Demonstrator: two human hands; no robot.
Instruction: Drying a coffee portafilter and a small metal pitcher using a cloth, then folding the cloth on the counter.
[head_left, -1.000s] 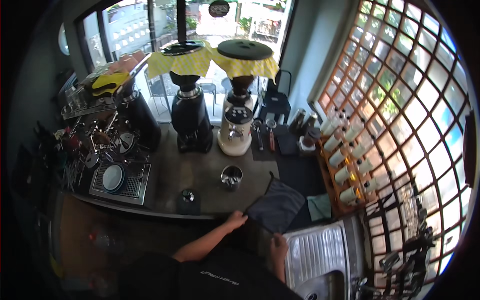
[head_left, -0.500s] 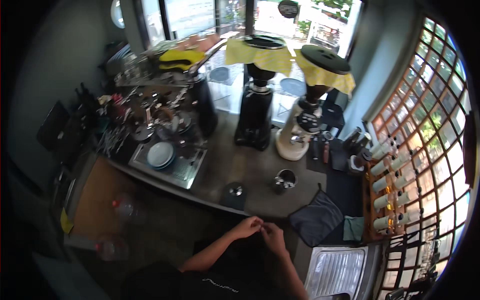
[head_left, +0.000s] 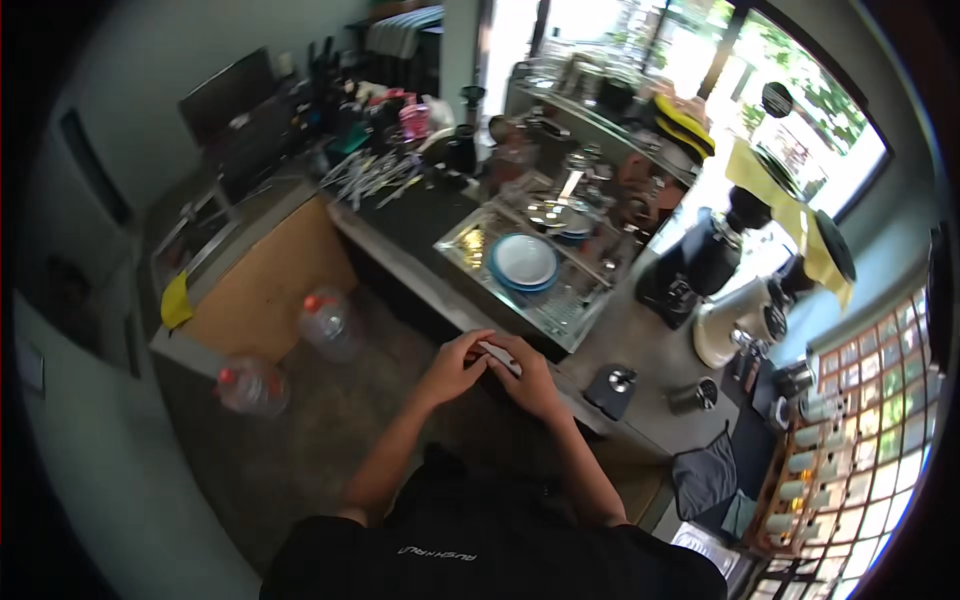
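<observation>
My left hand and my right hand meet in front of the counter's front edge. The fingers of both are bent and closed, with the fingertips close together. Between them shows a small pale strip; I cannot make out whether it is a held thing or the counter edge behind. Just beyond the hands, a metal drying tray carries a stack of white plates with blue rims. To the right of my right hand, a small metal tool, perhaps a coffee tamper, rests on a dark mat.
A steel cup, a cream grinder and a black grinder stand on the right. A dark cloth hangs over the counter. Two clear bottles with red caps, one nearer and one farther, stand at the left.
My view has swung left, bringing the drying tray and bottles nearer the middle. Both hands are still together, with the fingers now bent in an arch.
</observation>
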